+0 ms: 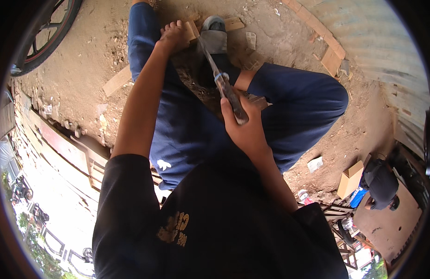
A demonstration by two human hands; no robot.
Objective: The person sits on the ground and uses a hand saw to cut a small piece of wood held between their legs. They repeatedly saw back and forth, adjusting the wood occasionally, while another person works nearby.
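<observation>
My right hand (238,114) is closed round the dark, worn handle (233,102) of a hand tool with a metal collar and a long, narrow blade (206,53), which slants up and left. The blade's far end lies at a light wooden piece (192,29) at the top centre. My left hand (173,35) grips that piece, fingers curled over it. My foot in a grey sandal (214,37) is beside the wood, and another wooden strip shows just beyond the sandal. My legs in blue trousers (298,97) are bent round the work. Part of the ground below the blade is hidden.
A wheel (43,44) is at top left, a loose board (116,79) on the dirt, a corrugated wall (382,56) along the right. At lower right another person (381,181) bends over a large brown sheet (387,232) beside a cardboard box (347,181). Wooden boards (61,144) line the left.
</observation>
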